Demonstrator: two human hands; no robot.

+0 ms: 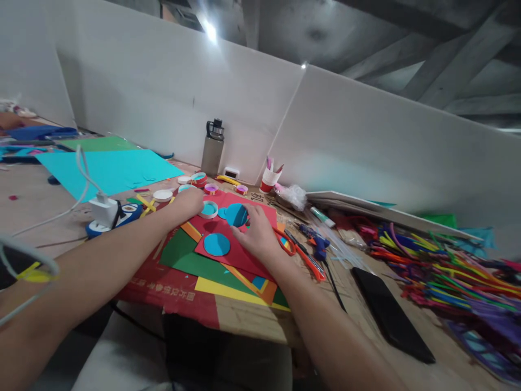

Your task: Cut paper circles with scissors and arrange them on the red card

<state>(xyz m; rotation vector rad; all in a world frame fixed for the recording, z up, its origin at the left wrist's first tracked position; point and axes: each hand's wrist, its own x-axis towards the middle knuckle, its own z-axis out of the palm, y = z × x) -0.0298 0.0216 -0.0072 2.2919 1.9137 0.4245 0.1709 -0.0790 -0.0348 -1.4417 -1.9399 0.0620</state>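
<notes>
My left hand is closed, fingers curled downward beside a shallow white ring with a blue inside; its fingertips are hidden, so what they hold does not show. My right hand has thumb and fingers spread apart at the right edge of a blue paper circle. That circle overlaps a smaller blue piece. Nearer to me, another blue paper circle lies on red paper. Orange-handled scissors rest just right of my right wrist.
Small round containers, a bottle and a paper cup stand behind. To the right are a cutter, a glue gun, a black phone and colourful pipe cleaners. A charger sits left.
</notes>
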